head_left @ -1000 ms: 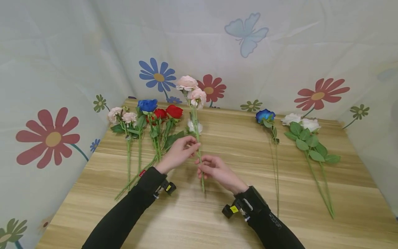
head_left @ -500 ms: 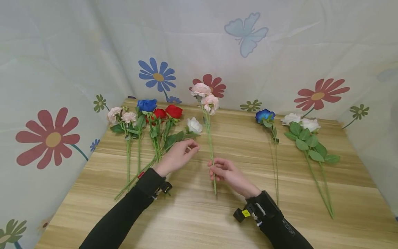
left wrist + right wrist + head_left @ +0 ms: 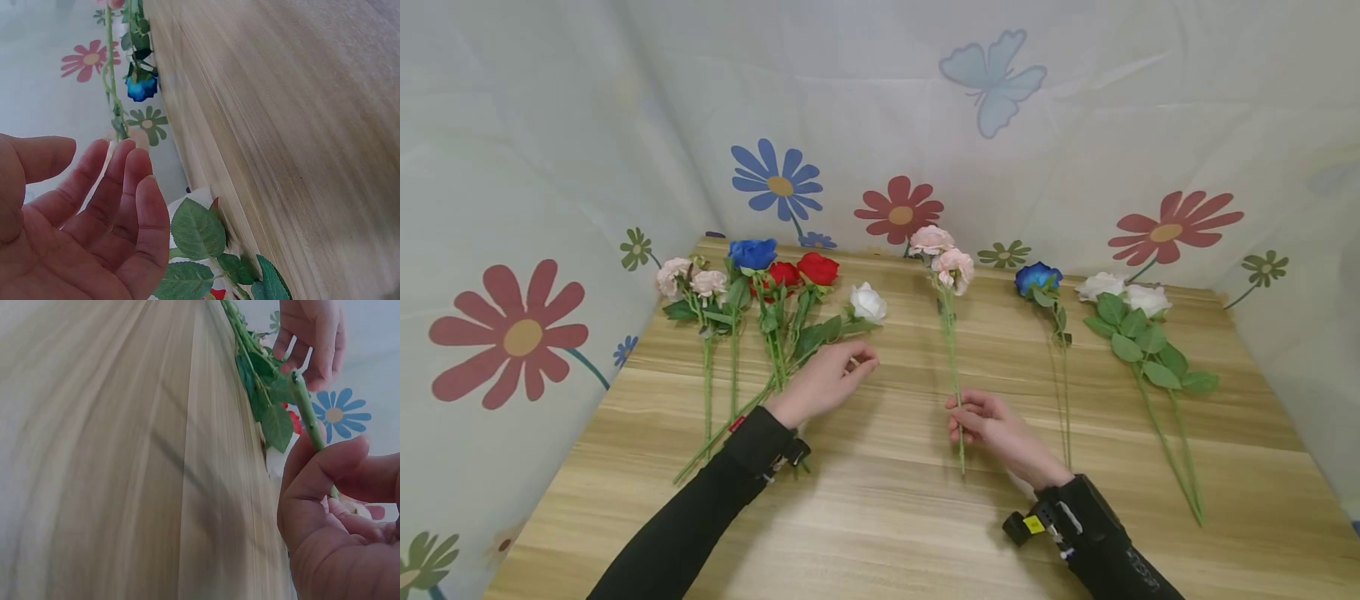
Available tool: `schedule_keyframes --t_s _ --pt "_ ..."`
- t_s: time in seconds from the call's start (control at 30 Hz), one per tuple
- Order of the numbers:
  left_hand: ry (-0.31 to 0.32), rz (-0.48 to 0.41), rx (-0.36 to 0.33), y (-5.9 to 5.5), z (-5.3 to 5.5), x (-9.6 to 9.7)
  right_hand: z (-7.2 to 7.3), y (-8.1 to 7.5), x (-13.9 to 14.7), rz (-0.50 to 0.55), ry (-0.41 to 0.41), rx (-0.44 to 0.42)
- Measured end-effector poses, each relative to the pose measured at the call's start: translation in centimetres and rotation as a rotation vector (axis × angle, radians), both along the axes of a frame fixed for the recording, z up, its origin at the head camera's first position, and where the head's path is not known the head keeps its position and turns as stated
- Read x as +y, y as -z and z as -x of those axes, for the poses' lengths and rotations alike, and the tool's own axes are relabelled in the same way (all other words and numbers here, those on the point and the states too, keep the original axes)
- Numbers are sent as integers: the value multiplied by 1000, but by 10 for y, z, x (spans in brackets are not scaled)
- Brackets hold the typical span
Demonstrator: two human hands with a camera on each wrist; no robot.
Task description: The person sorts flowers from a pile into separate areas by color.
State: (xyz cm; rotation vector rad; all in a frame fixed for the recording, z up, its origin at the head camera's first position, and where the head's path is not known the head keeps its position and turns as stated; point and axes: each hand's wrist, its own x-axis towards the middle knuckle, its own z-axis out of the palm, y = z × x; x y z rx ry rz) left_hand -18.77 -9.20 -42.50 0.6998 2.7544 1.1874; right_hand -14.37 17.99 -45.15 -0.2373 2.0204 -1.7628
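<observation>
A pale pink, ruffled two-bloom flower (image 3: 953, 271) on a long, thin green stem is pinched near its lower end by the right hand (image 3: 996, 427), thumb against fingers. It's held above the light wood-grain surface (image 3: 880, 517), blooms up and away, left of the two-tone blue rose (image 3: 1038, 280). Nothing is held by the left hand (image 3: 829, 375); its fingers are loosely bent near the leaves of the single white rose (image 3: 868, 303). Contact there can't be confirmed.

Risks, as judged: flower looks top-heavy and is held low, so it could be tipped or rotated if the pinch is slackened. Blue rose stem could be dragged if the black right sleeve (image 3: 1097, 537) is lowered or swung outward. White rose could be nudged if the left hand is dropped.

Labels: small red tag (image 3: 737, 424) by the left cuff, text too small. Pale lettering (image 3: 1142, 571) on the right sleeve can't be read. Yellow sticker (image 3: 1033, 523) on the right wrist camera (image 3: 1017, 528), also illegible.
</observation>
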Motion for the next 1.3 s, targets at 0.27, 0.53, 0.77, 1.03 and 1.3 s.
schedule_keyframes --t_s 0.27,0.53,0.77,1.03,1.3 --pt "6 -2 -8 4 1 -3 0 -1 15 -109 31 10" --pt "-1 10 -20 4 -1 -5 1 -1 28 -194 55 38" --pt "-2 17 -17 8 0 -5 4 0 34 -422 82 150" --pt "-7 28 -24 8 -1 -5 7 -4 30 -602 91 202" --pt "-1 26 -28 8 -2 -5 12 -5 26 -663 59 263"
